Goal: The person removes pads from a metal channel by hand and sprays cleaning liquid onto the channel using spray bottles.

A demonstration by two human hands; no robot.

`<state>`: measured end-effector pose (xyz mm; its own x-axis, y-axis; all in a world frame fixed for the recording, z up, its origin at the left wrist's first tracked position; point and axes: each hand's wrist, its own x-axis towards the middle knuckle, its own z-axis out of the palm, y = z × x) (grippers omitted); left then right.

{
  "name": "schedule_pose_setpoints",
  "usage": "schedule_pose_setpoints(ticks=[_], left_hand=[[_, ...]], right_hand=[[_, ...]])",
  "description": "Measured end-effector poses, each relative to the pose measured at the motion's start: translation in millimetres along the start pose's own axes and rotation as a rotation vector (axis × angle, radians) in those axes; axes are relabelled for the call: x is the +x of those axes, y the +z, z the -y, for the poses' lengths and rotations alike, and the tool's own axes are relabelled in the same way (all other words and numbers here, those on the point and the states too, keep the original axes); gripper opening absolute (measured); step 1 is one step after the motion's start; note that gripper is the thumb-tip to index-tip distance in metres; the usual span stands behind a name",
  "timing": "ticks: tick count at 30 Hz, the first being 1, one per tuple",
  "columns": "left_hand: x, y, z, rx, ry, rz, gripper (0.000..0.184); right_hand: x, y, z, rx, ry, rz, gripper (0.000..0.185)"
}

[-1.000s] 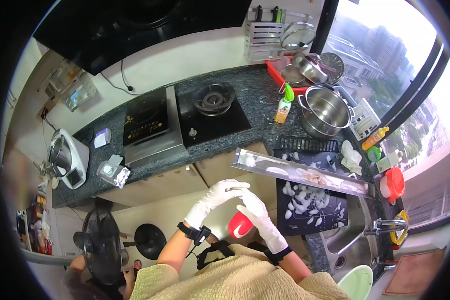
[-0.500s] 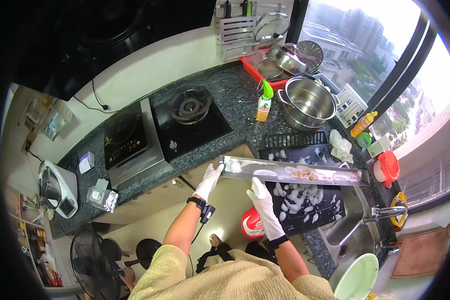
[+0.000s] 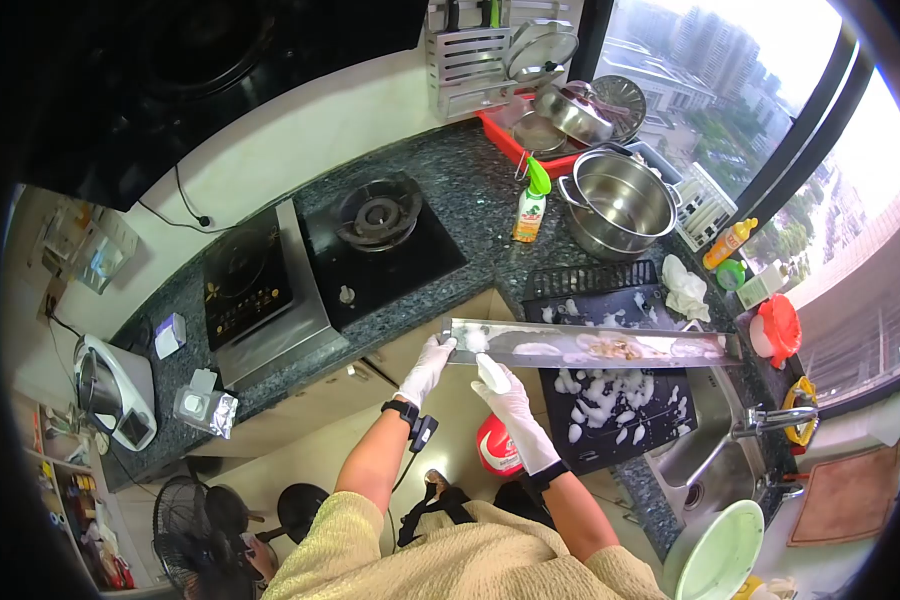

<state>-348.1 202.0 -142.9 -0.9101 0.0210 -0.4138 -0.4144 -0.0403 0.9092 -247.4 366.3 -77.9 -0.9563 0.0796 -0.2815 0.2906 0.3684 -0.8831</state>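
Observation:
A long shallow metal tray, streaked with white foam and a brownish patch, reaches from in front of me toward the sink. My left hand, in a white glove, is closed on its left end. My right hand, also gloved, is at the tray's front side near that end. Its fingers close round a small white block that looks like a sponge, though it blends with the glove. Beneath the tray lies a black panel spattered with foam.
A sink with a tap is at the right. Behind the tray stand a green-topped spray bottle and a steel pot. A gas burner sits left of them. On the floor are a red container and a fan.
My right hand with the white block has moved left along the tray toward its left end. My left hand keeps hold of the tray, which has barely shifted.

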Motion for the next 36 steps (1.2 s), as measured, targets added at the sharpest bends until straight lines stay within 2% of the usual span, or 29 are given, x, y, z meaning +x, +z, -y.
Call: schedule_pose_setpoints(ticks=[3, 6, 9, 12, 15, 18, 21, 24, 27, 30, 33, 36], left_hand=[[1, -5, 10, -0.031, 0.026, 0.041, 0.023], [-19, -7, 2, -0.104, 0.033, 0.092, 0.028], [-27, -9, 4, -0.149, 0.064, 0.121, 0.028], [-29, -7, 5, -0.118, 0.080, 0.120, 0.025], [-34, -7, 1, -0.179, 0.065, 0.117, 0.029], [-30, -9, 7, -0.171, 0.082, 0.127, 0.030], [-29, -10, 13, -0.208, 0.067, 0.130, 0.029], [-33, -9, 11, -0.252, 0.049, 0.119, 0.029], [-46, -5, 1, -0.299, 0.070, 0.146, 0.029], [-49, -5, 0, -0.289, 0.066, 0.133, 0.028], [-50, -6, 1, -0.264, 0.085, 0.137, 0.028], [-62, -4, -11, -0.280, 0.075, 0.147, 0.027]], right_hand=[[0, 7, 13, -0.087, -0.037, -0.094, 0.051], [2, 18, 1, 0.011, -0.140, -0.030, 0.050], [-3, 25, 5, 0.006, -0.046, 0.034, 0.049], [-4, 28, 14, -0.233, -0.123, -0.071, 0.049], [-11, 28, 17, -0.203, -0.136, -0.083, 0.049], [-16, 35, 9, 0.089, -0.140, -0.008, 0.048], [-23, 30, 17, -0.054, -0.087, -0.086, 0.046], [-30, 23, 19, -0.055, -0.051, -0.167, 0.044], [-38, 22, 10, 0.167, -0.197, -0.100, 0.042], [-39, 22, 10, 0.080, -0.143, -0.066, 0.043], [-42, 20, 20, -0.061, -0.089, -0.135, 0.044], [-42, 21, 4, 0.082, -0.102, -0.109, 0.045]])
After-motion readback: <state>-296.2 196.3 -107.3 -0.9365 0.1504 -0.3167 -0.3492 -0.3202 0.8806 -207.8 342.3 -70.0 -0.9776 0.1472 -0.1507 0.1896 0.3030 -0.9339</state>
